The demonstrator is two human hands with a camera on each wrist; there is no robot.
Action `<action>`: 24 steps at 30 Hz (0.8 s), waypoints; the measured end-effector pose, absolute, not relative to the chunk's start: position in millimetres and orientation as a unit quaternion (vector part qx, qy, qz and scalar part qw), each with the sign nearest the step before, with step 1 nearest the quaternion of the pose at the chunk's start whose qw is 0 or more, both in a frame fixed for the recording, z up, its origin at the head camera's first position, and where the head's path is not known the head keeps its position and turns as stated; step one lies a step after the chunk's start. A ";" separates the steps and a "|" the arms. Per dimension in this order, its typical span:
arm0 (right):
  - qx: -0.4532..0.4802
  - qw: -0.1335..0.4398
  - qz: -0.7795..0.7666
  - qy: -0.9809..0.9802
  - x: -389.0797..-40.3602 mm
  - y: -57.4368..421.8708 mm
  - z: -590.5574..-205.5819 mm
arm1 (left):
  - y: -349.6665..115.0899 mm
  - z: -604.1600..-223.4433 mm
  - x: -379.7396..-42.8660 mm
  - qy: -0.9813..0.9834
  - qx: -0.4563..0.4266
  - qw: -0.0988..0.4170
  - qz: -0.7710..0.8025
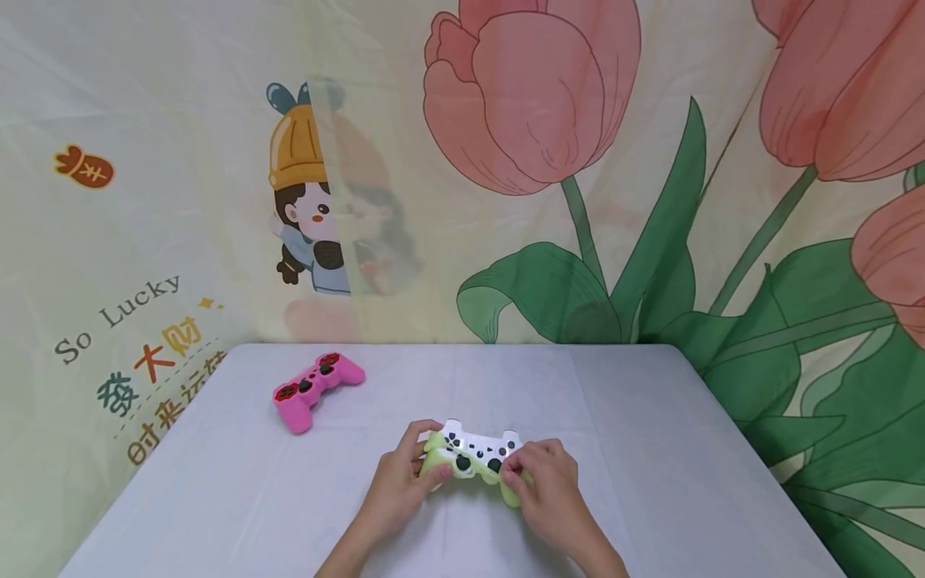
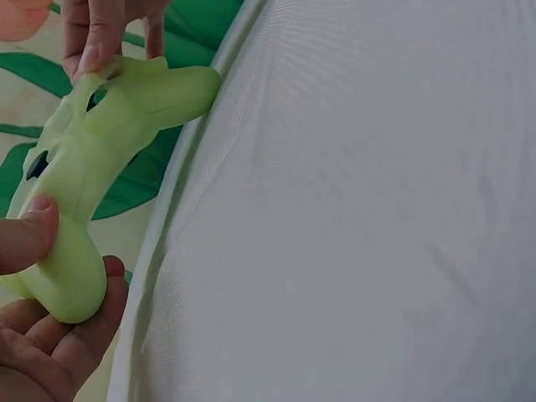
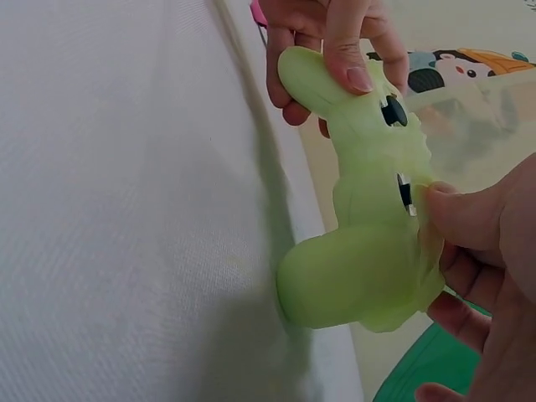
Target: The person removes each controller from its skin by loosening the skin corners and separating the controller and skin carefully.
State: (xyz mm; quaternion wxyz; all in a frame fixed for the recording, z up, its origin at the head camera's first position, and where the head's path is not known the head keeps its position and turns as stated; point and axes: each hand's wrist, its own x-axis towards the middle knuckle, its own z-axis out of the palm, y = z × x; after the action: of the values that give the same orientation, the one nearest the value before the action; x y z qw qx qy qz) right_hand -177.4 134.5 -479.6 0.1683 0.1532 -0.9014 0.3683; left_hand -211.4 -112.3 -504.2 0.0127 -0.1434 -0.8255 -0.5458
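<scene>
A white game controller (image 1: 486, 446) with black thumbsticks is partly covered by a soft pale-green silicone sleeve (image 3: 335, 276). The sleeve wraps both handles, while the white upper face shows bare in the head view. My left hand (image 1: 397, 482) grips the left handle, thumb on the near side and fingers behind and under it. At the right end, my right hand (image 1: 552, 486) pinches the sleeve's edge between thumb and fingers beside the right thumbstick. In the right wrist view, the sleeve (image 2: 109, 142) lies bunched along its upper edge, with the thumbsticks showing through openings.
A pink controller (image 1: 318, 389) with red-and-black button areas lies at the back left of the white-covered table (image 1: 621, 417). Behind the table hangs a cloth backdrop (image 1: 390, 48) printed with tulips, a cartoon figure and lettering.
</scene>
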 end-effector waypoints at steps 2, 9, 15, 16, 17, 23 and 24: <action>0.153 0.164 0.358 -0.907 -176.4 135.2 -479.0 | -111.9 -503.7 -211.6 -0.824 -0.143 0.009 -0.548; 0.145 0.219 0.324 -0.909 -177.4 134.4 -483.9 | -111.2 -502.4 -211.2 -0.822 -0.139 0.001 -0.552; 0.126 0.252 0.317 -0.905 -180.5 129.7 -488.2 | -113.1 -503.3 -211.2 -0.818 -0.140 -0.009 -0.558; 0.125 0.256 0.317 -0.905 -180.8 129.2 -488.5 | -113.5 -503.5 -211.2 -0.817 -0.141 -0.011 -0.559; 0.122 0.259 0.316 -0.904 -181.2 128.6 -488.8 | -113.9 -503.4 -211.1 -0.815 -0.141 -0.014 -0.562; 0.106 0.264 0.340 -0.897 -181.9 126.3 -489.3 | -115.1 -503.5 -210.5 -0.805 -0.140 -0.026 -0.576; 0.106 0.261 0.347 -0.895 -182.2 125.9 -489.5 | -115.3 -503.8 -210.4 -0.803 -0.141 -0.027 -0.578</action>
State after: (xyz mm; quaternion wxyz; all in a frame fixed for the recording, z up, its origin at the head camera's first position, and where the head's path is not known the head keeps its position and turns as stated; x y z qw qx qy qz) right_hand -182.2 125.9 -489.5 0.2611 0.1056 -0.8947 0.3466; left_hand -210.4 -115.3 -503.8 -0.0266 -0.1406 -0.8032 -0.5782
